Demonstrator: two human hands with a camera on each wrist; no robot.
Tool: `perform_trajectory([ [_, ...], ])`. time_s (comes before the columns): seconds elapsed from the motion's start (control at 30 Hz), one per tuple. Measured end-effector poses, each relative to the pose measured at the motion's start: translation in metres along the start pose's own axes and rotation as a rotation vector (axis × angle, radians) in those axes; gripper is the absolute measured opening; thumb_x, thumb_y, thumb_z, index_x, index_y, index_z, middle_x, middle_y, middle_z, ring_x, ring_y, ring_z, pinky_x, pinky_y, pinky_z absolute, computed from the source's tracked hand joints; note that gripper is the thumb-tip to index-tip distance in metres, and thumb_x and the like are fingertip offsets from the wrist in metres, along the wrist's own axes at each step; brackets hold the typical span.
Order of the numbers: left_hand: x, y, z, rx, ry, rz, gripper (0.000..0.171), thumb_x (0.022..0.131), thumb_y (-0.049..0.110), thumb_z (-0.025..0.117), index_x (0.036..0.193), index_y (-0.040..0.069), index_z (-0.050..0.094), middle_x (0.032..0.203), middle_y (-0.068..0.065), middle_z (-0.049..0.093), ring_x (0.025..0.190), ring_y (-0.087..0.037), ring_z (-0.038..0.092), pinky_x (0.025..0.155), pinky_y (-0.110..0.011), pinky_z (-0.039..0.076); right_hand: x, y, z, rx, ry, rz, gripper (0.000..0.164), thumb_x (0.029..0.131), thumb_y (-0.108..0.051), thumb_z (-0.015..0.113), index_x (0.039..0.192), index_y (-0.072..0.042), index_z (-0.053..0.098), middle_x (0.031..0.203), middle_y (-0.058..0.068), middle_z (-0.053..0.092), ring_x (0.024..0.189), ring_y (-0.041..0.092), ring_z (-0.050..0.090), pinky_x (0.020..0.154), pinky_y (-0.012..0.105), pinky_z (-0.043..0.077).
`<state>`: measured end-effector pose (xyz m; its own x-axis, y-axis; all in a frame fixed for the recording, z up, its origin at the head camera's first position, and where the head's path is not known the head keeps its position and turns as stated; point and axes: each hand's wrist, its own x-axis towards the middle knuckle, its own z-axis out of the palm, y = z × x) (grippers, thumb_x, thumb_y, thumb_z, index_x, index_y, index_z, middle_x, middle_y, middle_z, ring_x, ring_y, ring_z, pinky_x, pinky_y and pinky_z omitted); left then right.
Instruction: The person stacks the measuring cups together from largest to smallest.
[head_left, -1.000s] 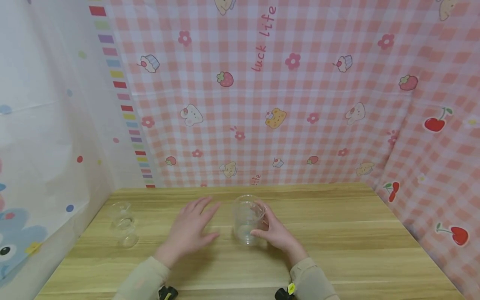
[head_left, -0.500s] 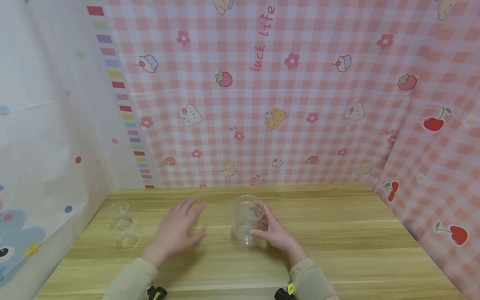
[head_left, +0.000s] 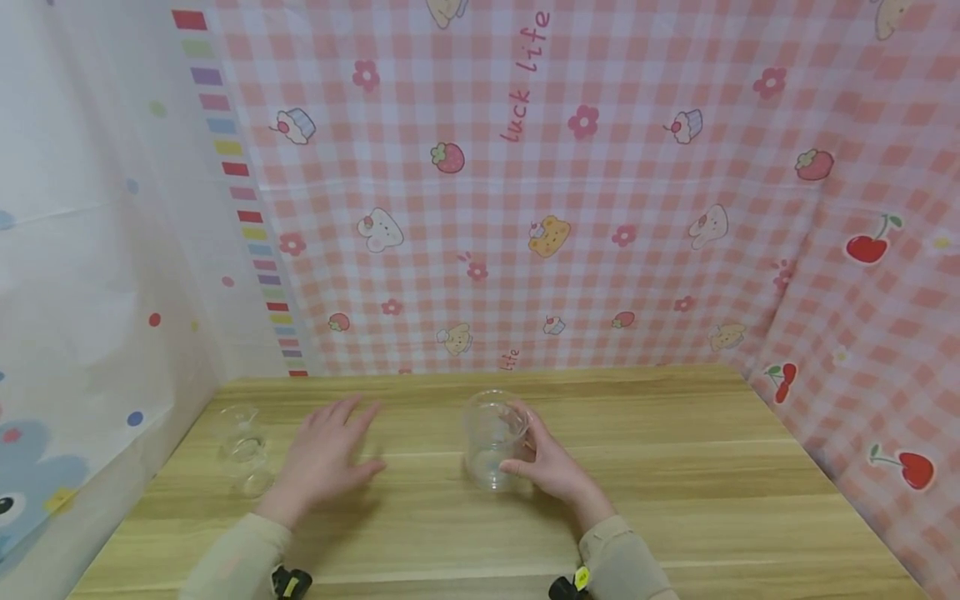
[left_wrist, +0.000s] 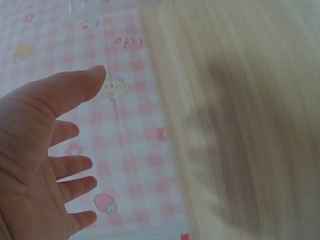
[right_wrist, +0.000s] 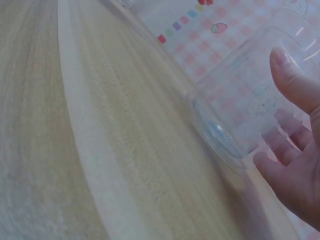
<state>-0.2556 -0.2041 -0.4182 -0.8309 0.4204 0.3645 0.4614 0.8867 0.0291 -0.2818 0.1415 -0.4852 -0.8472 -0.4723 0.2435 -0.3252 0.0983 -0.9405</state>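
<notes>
A clear, cylindrical glass container (head_left: 483,454) stands upright on the wooden table, its round rim facing up. My right hand (head_left: 557,468) grips it from the right side. In the right wrist view the thumb lies along the near wall of the container (right_wrist: 225,95), and the fingers show through the glass. My left hand (head_left: 321,457) is held over the table to the left, fingers spread and holding nothing. Its palm and separated fingers show in the left wrist view. Close to its left is small clear glassware (head_left: 243,450), with a flared upper part and a round piece (head_left: 257,482) in front.
The wooden table (head_left: 712,500) reaches back to a pink checked cloth (head_left: 637,183) hanging behind it. A white patterned cloth (head_left: 90,275) hangs along the left side, and more checked cloth covers the right.
My left hand has moved left, away from the glass container and nearer the small glassware. The right hand and the container have stayed in place.
</notes>
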Motion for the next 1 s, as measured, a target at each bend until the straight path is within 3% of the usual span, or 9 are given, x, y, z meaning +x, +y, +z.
perform_trajectory([
  [0.43, -0.005, -0.033, -0.011, -0.029, -0.046, -0.102, 0.081, 0.077, 0.041, 0.082, 0.141, 0.002, 0.050, 0.137, -0.031, 0.048, 0.123, -0.052, 0.046, 0.101, -0.068, 0.034, 0.000, 0.002, 0.000, 0.002, 0.017, 0.023, 0.088, 0.087, 0.004, 0.072, 0.155, -0.010, 0.018, 0.158, 0.020, 0.026, 0.146, 0.037, 0.023, 0.115, 0.046, 0.026],
  [1.0, -0.006, -0.071, -0.013, -0.026, -0.072, -0.188, 0.081, 0.078, 0.042, 0.081, 0.139, -0.001, 0.048, 0.132, -0.035, 0.050, 0.118, -0.057, 0.046, 0.095, -0.073, 0.035, 0.000, 0.002, -0.001, -0.028, 0.023, 0.033, 0.087, 0.087, 0.001, 0.073, 0.155, -0.012, 0.020, 0.158, 0.019, 0.026, 0.146, 0.038, 0.023, 0.114, 0.048, 0.027],
])
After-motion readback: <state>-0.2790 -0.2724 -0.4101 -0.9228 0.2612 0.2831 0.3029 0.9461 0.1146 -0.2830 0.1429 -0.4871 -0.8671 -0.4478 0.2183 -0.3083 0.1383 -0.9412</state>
